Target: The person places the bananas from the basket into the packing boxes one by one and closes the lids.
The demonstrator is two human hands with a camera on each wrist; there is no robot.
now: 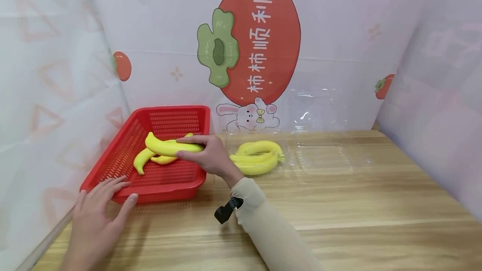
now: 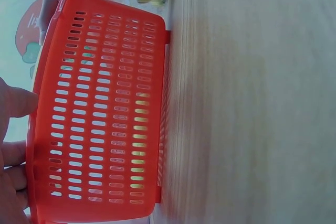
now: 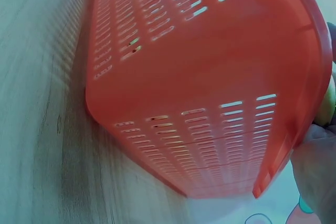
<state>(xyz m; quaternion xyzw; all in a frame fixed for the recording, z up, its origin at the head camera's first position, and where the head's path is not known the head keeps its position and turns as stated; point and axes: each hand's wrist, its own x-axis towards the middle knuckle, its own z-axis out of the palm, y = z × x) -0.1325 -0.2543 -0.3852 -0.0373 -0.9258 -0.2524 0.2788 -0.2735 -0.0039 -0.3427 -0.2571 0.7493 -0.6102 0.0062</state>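
Note:
My right hand (image 1: 212,154) pinches a yellow toy banana (image 1: 165,145) between thumb and fingers, above the red plastic basket (image 1: 162,193). Beneath it, more bananas (image 1: 142,160) lie on the basket's slotted floor, partly covered by the held one. At the basket's near left corner, my left hand (image 1: 99,212) rests on the rim with its fingers spread. From the left wrist, thumb and fingertips touch the rim (image 2: 32,129). The right wrist view shows the basket's outer wall (image 3: 199,66), with part of the right hand (image 3: 317,166) at the rim.
Right of the basket, more yellow bananas (image 1: 260,166) sit in a clear plastic box (image 1: 288,149) whose lid (image 1: 316,110) stands raised against the backdrop. A wood-grain tabletop (image 1: 339,212) lies below, with printed cloth walls (image 1: 169,24) around it.

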